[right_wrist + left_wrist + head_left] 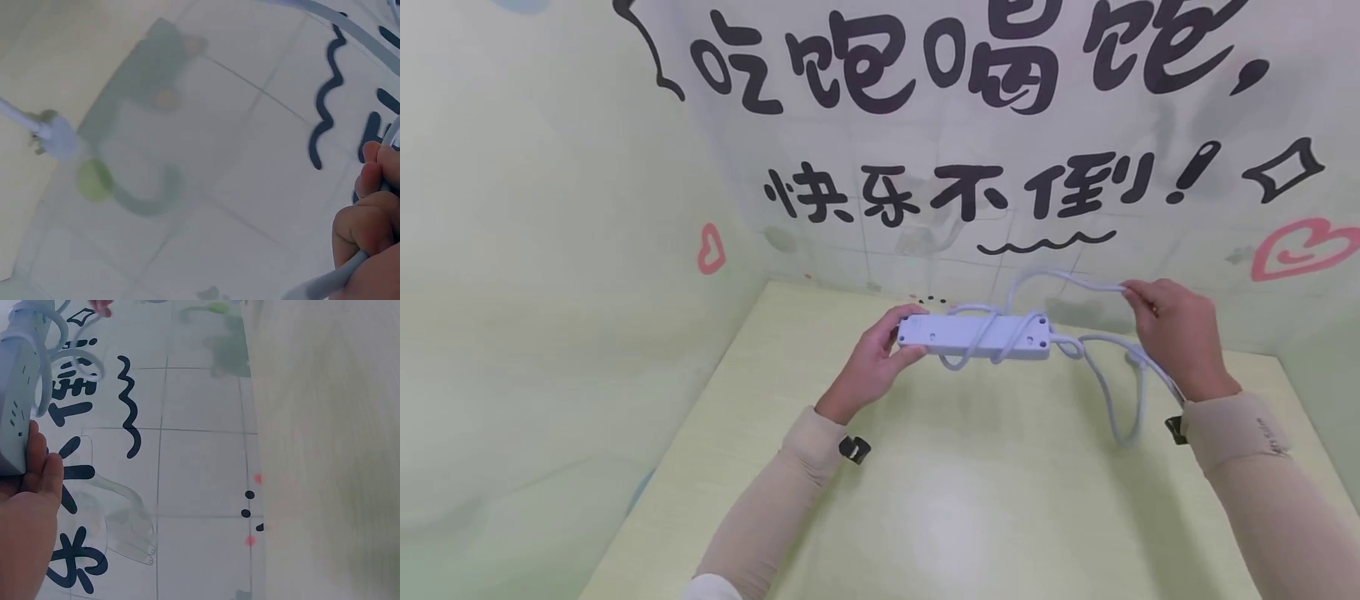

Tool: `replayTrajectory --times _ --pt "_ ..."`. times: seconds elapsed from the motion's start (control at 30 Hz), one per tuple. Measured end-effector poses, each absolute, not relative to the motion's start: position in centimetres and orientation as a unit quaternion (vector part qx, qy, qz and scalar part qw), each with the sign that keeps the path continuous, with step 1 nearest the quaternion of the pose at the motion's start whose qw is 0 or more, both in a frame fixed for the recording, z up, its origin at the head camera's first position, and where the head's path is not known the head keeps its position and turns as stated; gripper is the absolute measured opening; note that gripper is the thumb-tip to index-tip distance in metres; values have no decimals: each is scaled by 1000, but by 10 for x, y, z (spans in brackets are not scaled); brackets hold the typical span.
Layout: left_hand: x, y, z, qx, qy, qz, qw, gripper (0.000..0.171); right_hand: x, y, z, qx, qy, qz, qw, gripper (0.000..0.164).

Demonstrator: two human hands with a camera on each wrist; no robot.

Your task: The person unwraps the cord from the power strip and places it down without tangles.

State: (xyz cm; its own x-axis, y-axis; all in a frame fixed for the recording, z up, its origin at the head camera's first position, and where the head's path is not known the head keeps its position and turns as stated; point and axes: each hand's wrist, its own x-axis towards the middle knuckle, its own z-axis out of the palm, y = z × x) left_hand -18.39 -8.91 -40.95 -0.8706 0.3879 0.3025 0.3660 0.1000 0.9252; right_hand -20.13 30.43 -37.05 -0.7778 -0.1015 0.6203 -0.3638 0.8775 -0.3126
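A white power strip (917,331) is held up above the table, its screwed back side toward the head camera. My left hand (877,354) grips its left end, thumb below and fingers behind. In the left wrist view, slots show on the face of the strip (15,406). The white cord (1067,277) winds around the strip in loose turns. To the right, my right hand (1180,333) pinches the cord and holds a length out from the strip; more cord runs through the palm. The plug (57,134) hangs from the cord in the right wrist view.
Below the hands is a pale yellow table (917,500). Behind it stands a wall (925,142) covered with black lettering and drawings, close to the cord and right hand. Another wall (550,292) rises on the left.
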Motion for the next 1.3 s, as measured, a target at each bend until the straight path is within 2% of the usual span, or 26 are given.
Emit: replayTrajectory --times 0.17,0.4,0.67,0.93,1.17,1.3 --pt "-185 -88 -405 240 737 632 -5 47 -198 310 -406 147 -938 199 241 17" --pt "-194 -87 -407 234 735 636 -17 46 -183 316 -455 131 -951 222 169 17" --pt "-202 -89 -412 214 749 627 -23 46 -166 318 -509 105 -964 237 50 24" --pt "-204 -86 -415 218 750 624 -22 45 -166 308 -504 107 -959 260 33 21" --pt "-203 -81 -418 217 751 624 -21 46 -165 302 -495 124 -956 266 -21 24" --pt "-203 -79 -420 220 750 624 -19 45 -164 291 -481 139 -952 272 -32 26"
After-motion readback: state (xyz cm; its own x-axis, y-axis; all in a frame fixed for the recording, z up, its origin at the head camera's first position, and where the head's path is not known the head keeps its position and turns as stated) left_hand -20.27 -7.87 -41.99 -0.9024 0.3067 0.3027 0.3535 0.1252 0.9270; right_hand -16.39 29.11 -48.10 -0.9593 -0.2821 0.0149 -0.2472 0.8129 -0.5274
